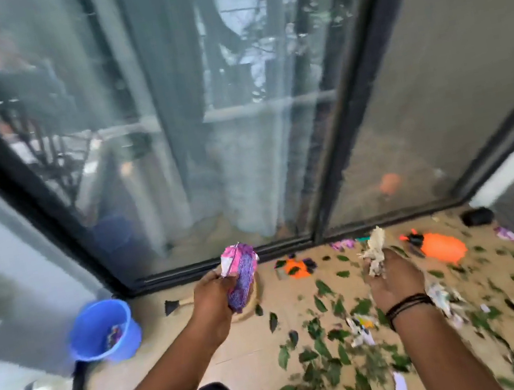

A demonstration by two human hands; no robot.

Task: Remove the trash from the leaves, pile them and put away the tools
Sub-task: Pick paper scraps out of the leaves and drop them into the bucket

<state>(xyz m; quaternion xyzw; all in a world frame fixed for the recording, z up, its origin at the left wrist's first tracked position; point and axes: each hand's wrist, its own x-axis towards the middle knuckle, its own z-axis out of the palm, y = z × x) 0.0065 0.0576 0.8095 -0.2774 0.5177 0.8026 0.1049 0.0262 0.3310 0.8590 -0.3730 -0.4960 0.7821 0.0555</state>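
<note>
While the left hand (213, 293) grips a purple wrapper (242, 276) and the right hand (392, 277) clutches crumpled paper (375, 254) at centre frame, either could miss the blue bucket (102, 330) at lower left, falling among the leaves (320, 348).

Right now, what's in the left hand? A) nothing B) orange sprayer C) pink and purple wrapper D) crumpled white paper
C: the left hand grips a pink and purple wrapper, held up over the floor to the right of the blue bucket; the crumpled white paper is in the right hand, and the orange sprayer lies on the floor.
</note>
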